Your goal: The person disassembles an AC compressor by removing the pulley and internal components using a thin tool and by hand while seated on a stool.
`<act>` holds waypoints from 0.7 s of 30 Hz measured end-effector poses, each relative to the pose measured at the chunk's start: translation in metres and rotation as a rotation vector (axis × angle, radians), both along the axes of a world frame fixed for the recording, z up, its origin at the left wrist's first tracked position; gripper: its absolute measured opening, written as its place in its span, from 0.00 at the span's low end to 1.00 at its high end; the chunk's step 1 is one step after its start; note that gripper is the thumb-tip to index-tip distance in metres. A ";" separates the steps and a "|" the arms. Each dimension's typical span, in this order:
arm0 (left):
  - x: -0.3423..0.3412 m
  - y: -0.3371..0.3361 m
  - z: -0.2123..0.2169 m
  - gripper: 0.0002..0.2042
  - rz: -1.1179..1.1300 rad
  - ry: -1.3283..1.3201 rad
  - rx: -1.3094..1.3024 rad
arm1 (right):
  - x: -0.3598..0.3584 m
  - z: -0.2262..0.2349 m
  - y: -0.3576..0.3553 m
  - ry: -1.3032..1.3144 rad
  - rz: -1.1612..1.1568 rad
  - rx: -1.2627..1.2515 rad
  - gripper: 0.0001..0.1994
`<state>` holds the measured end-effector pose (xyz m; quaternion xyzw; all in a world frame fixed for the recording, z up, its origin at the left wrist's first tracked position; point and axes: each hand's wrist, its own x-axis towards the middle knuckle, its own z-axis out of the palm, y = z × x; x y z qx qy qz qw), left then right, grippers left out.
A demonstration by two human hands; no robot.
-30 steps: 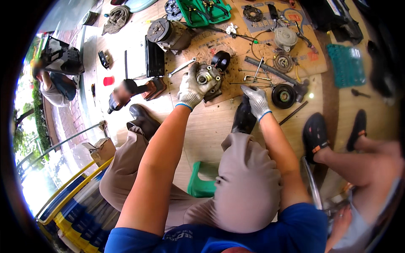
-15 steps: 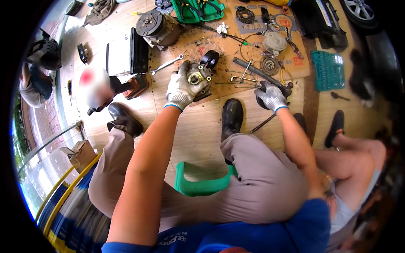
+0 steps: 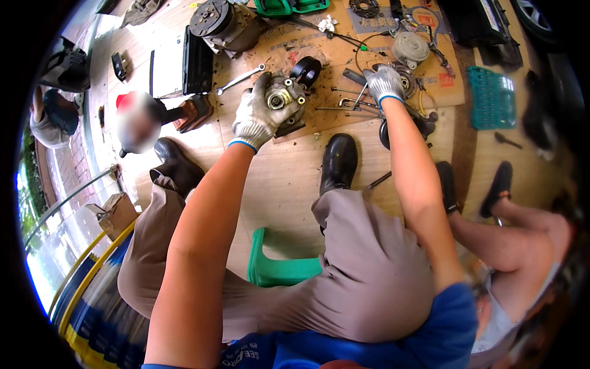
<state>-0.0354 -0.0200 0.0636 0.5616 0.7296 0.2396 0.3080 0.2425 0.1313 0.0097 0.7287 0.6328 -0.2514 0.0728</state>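
My left hand (image 3: pixel 255 111), in a white knit glove with a blue cuff, grips a round cast-metal housing (image 3: pixel 285 101) with a hub in its middle, just above the cardboard. A black ring-shaped pulley (image 3: pixel 305 72) is right behind it. My right hand (image 3: pixel 385 83), gloved alike, lies with bent fingers over a dark flat bar (image 3: pixel 354 75). Whether its fingers grip the bar or the thin metal rod tool (image 3: pixel 361 96) beside it is hidden. Several hex keys (image 3: pixel 344 109) lie below that hand. The hand partly covers a coiled round part (image 3: pixel 405 80).
A combination wrench (image 3: pixel 241 79) and a large cylindrical metal unit (image 3: pixel 224 27) lie left of the cardboard (image 3: pixel 335 55). A cordless power tool (image 3: pixel 195 112) is farther left. At right are a teal tool case (image 3: pixel 491 98) and another person's legs (image 3: pixel 504 237). A green stool (image 3: pixel 279 270) is below me.
My right hand has moved forward and a little left, from the dark tool's head end to the far end of the bar. My left hand keeps its hold on the housing. The view has shifted slightly.
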 end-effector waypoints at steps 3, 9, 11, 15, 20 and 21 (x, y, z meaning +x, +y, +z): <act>0.002 0.002 -0.003 0.45 -0.006 -0.055 0.050 | 0.014 -0.027 0.008 0.041 0.021 -0.025 0.20; -0.007 -0.007 -0.009 0.47 0.027 -0.050 0.028 | 0.008 0.025 -0.027 1.108 -0.364 -0.053 0.12; -0.006 -0.006 -0.006 0.47 0.029 -0.065 0.014 | -0.013 0.080 -0.057 1.244 -0.321 -0.018 0.11; 0.001 -0.001 -0.013 0.50 0.018 -0.105 0.035 | -0.035 0.101 -0.077 1.032 0.283 0.444 0.10; -0.003 -0.001 -0.016 0.52 -0.007 -0.058 -0.014 | -0.057 0.115 -0.076 0.845 0.667 0.804 0.09; -0.003 -0.001 -0.014 0.52 -0.009 -0.053 -0.020 | -0.059 0.113 -0.075 0.827 0.684 0.835 0.09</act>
